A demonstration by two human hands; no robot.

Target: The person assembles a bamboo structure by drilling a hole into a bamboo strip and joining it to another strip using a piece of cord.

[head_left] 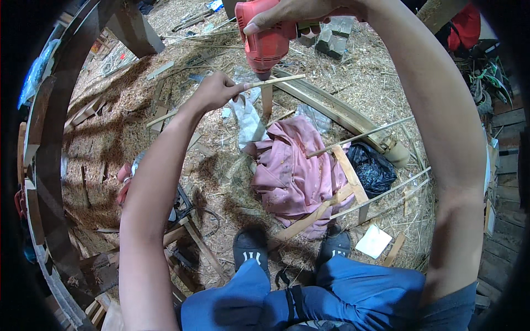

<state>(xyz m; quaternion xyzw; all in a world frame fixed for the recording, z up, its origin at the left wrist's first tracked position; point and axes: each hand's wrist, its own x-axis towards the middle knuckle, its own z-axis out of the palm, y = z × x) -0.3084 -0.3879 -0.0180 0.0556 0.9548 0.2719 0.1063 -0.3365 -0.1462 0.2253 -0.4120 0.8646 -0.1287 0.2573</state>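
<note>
At the top of the view my right hand (298,10) is wrapped round a red power drill (268,41), its nose pointing down. My left hand (215,91) pinches a thin wooden strip (281,80). The drill's tip meets or nearly meets this strip; the exact contact is too small to tell. Under that spot an upright piece of wood (266,100) shows. What looks like the same strip comes out on the far side of my left wrist. Part of the right hand is cut off by the upper edge.
A pink cloth (298,171) lies on shavings, beside a black plastic bag (370,168) and a light wooden frame (350,174). Long timber (331,107) and a grey block (334,38) lie beyond. A dark curved beam (49,165) bounds the left. Offcuts and a cable lie near my feet.
</note>
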